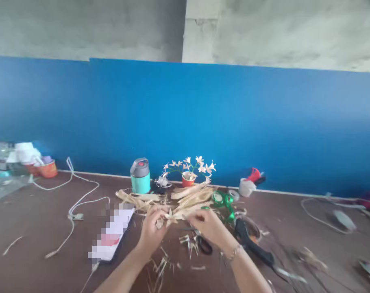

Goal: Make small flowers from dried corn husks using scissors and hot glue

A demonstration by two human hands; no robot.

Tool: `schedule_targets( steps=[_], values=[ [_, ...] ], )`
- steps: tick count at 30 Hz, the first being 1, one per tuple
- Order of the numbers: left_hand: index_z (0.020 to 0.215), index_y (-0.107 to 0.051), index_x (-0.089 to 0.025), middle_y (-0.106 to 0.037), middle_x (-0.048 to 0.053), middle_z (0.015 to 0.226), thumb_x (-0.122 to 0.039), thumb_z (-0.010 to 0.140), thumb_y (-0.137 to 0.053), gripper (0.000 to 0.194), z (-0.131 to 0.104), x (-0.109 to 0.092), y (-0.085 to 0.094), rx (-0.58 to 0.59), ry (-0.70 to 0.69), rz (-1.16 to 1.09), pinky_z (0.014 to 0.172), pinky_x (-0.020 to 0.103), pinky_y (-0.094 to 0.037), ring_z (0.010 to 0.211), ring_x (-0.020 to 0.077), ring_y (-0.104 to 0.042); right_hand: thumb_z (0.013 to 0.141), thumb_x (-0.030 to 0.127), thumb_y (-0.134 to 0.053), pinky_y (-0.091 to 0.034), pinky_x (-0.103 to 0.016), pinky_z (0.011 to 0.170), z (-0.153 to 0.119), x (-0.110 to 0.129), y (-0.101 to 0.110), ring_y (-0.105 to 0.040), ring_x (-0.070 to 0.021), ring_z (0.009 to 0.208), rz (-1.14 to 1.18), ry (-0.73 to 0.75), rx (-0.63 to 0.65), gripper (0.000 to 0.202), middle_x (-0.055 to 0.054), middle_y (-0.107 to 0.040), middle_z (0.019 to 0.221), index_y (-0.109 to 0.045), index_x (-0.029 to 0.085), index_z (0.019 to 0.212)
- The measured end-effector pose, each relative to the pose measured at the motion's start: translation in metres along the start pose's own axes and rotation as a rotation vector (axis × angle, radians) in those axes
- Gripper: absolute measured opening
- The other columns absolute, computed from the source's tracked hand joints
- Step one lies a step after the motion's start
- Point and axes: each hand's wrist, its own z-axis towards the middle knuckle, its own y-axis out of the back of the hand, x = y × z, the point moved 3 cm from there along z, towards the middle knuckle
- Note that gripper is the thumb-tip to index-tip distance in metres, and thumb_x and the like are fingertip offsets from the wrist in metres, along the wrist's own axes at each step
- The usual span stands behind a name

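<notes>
Between my two hands is a small pale husk flower with pointed petals [170, 218]. My left hand [154, 226] is closed on it from the left, fingers bent round its base. The fingers of my right hand [205, 224] are pinched at the flower's right side, on a petal or strip. Behind the hands lie long dry husk strips [192, 195]. Scissors with dark handles [205, 245] and small husk scraps [189, 242] lie below the right hand. A red and white cup [188, 179] at the back holds green stems with pale flowers [200, 162].
A teal flask [140, 179] stands behind the left hand. A phone [114, 236] and white cables [81, 199] lie to the left. On the right are green ribbon [227, 203], a black glue gun [253, 244] and a white cup [247, 187]. A blue partition [185, 118] borders the table.
</notes>
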Motion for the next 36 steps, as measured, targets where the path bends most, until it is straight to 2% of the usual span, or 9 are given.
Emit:
schedule_targets(
  steps=[3,5,8,16,23,26,30,34,36],
  values=[
    [0.068,-0.057,-0.020,-0.063,0.004,0.082,-0.014,0.072,-0.059,0.008,-0.001,-0.002,-0.002,0.002,-0.020,-0.001,0.075,0.031,-0.044,0.082,0.0193,-0.057,0.071,0.032,-0.056,-0.026,-0.021,0.050,0.000,0.011,-0.022,-0.033,-0.0082,0.052,0.217,-0.042,0.105,0.021,0.005,-0.041,0.052,-0.059,0.015,0.059],
    [0.068,-0.058,-0.020,-0.062,0.004,0.081,-0.014,0.073,-0.059,0.008,-0.002,-0.004,-0.003,0.012,-0.033,-0.006,0.074,0.031,-0.044,0.081,0.0192,-0.057,0.069,0.033,-0.058,-0.027,-0.020,0.050,0.000,0.011,-0.033,-0.035,-0.0081,0.052,0.306,-0.067,0.089,0.019,0.005,-0.045,0.054,-0.062,0.015,0.065],
    [0.067,-0.057,-0.020,-0.061,0.004,0.080,-0.015,0.074,-0.058,0.009,-0.002,-0.007,-0.005,0.048,-0.044,-0.013,0.073,0.031,-0.044,0.081,0.0190,-0.056,0.067,0.026,-0.055,-0.027,-0.020,0.049,0.003,0.002,-0.042,-0.035,-0.0076,0.050,0.340,-0.091,0.028,0.014,0.005,-0.043,0.051,-0.060,0.014,0.061],
    [0.075,-0.059,-0.021,-0.061,0.005,0.083,-0.015,0.074,-0.057,0.006,-0.003,-0.011,-0.004,0.067,-0.013,0.001,0.076,0.033,-0.044,0.085,0.0203,-0.055,0.066,0.018,-0.049,-0.033,-0.020,0.053,0.004,-0.002,-0.039,-0.042,-0.0091,0.052,0.269,-0.034,-0.036,0.017,0.003,-0.052,0.054,-0.064,0.013,0.060],
    [0.069,-0.059,-0.020,-0.060,0.005,0.083,-0.017,0.074,-0.057,0.006,-0.003,-0.013,-0.004,0.075,-0.002,0.006,0.075,0.032,-0.044,0.084,0.0202,-0.056,0.066,0.021,-0.052,-0.027,-0.019,0.047,0.004,-0.006,-0.043,-0.034,-0.0074,0.048,0.286,-0.070,-0.016,0.013,0.006,-0.040,0.049,-0.057,0.014,0.056],
    [0.066,-0.058,-0.020,-0.060,0.004,0.082,-0.018,0.073,-0.058,0.007,-0.002,-0.014,-0.003,0.063,0.005,-0.006,0.074,0.032,-0.044,0.083,0.0200,-0.056,0.069,0.025,-0.053,-0.028,-0.019,0.048,0.005,-0.006,-0.043,-0.036,-0.0081,0.050,0.278,-0.034,0.004,0.016,0.005,-0.043,0.051,-0.058,0.014,0.058],
    [0.061,-0.056,-0.020,-0.059,0.003,0.081,-0.019,0.073,-0.058,0.012,-0.001,-0.010,0.000,0.033,0.068,-0.023,0.074,0.031,-0.044,0.081,0.0190,-0.056,0.075,0.028,-0.049,-0.033,-0.020,0.052,0.005,-0.004,-0.029,-0.044,-0.0103,0.054,0.129,0.024,0.019,0.022,0.002,-0.053,0.055,-0.063,0.014,0.065],
    [0.058,-0.054,-0.020,-0.058,0.002,0.081,-0.019,0.071,-0.059,0.014,-0.001,0.000,0.003,-0.023,0.130,-0.042,0.074,0.030,-0.044,0.080,0.0181,-0.056,0.066,0.012,-0.049,-0.036,-0.021,0.059,0.000,-0.003,-0.014,-0.055,-0.0138,0.062,-0.273,0.013,0.083,0.018,-0.002,-0.063,0.062,-0.066,0.015,0.065],
    [0.057,-0.053,-0.020,-0.058,0.002,0.081,-0.017,0.069,-0.059,0.014,-0.001,0.004,0.004,-0.034,0.149,-0.054,0.074,0.029,-0.045,0.079,0.0176,-0.056,0.065,0.012,-0.049,-0.037,-0.022,0.059,-0.003,-0.004,-0.012,-0.058,-0.0155,0.064,-0.431,-0.047,0.138,0.019,-0.005,-0.066,0.064,-0.068,0.015,0.065]
  ],
)
